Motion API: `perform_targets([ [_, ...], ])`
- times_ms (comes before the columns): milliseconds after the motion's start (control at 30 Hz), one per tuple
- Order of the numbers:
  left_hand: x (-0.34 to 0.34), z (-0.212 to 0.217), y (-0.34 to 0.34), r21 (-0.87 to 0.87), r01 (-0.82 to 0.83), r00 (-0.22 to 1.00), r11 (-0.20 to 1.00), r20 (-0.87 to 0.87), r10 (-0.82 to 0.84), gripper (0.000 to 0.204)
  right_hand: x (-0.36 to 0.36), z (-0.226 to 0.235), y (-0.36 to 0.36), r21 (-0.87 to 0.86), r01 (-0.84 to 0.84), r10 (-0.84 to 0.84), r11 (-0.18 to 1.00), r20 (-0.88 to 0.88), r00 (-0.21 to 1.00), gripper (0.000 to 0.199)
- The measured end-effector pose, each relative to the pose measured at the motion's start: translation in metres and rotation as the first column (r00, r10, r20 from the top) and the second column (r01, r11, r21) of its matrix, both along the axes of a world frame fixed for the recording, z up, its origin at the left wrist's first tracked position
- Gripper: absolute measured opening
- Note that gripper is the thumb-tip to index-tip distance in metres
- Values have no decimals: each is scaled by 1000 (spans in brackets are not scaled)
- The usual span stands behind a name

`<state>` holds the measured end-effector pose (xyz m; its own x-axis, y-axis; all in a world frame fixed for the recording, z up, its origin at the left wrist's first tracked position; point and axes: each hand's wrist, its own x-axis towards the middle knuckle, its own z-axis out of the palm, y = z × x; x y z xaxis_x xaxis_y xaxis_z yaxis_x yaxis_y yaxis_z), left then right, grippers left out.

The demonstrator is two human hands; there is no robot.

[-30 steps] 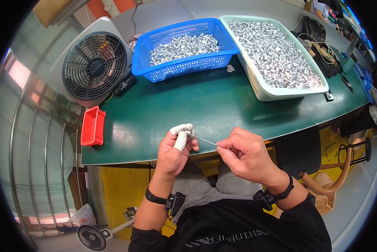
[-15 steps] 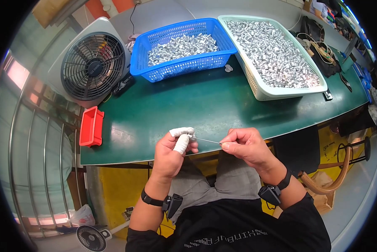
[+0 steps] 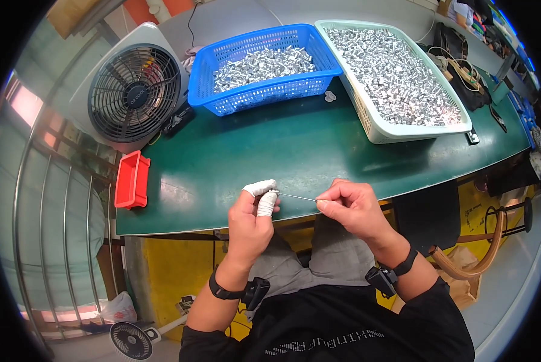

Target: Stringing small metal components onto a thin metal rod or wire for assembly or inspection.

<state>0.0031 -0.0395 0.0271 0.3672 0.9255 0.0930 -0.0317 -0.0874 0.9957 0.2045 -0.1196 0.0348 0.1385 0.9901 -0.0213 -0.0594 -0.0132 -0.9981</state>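
White wrapping covers the thumb and forefinger of my left hand (image 3: 252, 220), which pinches a small silvery metal piece (image 3: 275, 191) at its fingertips. Most of that piece is hidden by the fingers. Thumb and forefinger of my right hand (image 3: 356, 210) grip one end of a thin metal rod (image 3: 298, 197). The rod runs leftward, nearly level, and its other end meets the small piece at my left fingertips; whether it goes inside cannot be made out. Both hands are above the near edge of the green table (image 3: 222, 157).
At the back stand a blue basket (image 3: 270, 92) and a pale green basket (image 3: 397, 134), both holding many small silvery metal pieces. A red bin (image 3: 139, 181) and a fan (image 3: 135, 93) are on the left. Two small round discs (image 3: 330, 96) lie by the blue basket.
My left hand has turned, and its wrist has shifted right; the wrapped thumb and forefinger are now closer together. My right hand keeps its hold on the rod, almost in place.
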Motion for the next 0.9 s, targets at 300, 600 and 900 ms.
perform_targets([
  [300, -11, 2, 16, -76, -39, 993, 996, 110, 47, 18, 11, 0, 9, 192, 15, -65, 981, 260, 963, 5],
  [600, -36, 3, 61, 619, 16, 900, 785, -351, 259, 17, 24, -17, 17, 296, 122, -244, 947, 424, 872, 4],
  [900, -23, 26, 52, 561, -17, 905, 828, -343, 251, 20, 26, -25, 13, 371, 78, -272, 925, 506, 818, 4],
])
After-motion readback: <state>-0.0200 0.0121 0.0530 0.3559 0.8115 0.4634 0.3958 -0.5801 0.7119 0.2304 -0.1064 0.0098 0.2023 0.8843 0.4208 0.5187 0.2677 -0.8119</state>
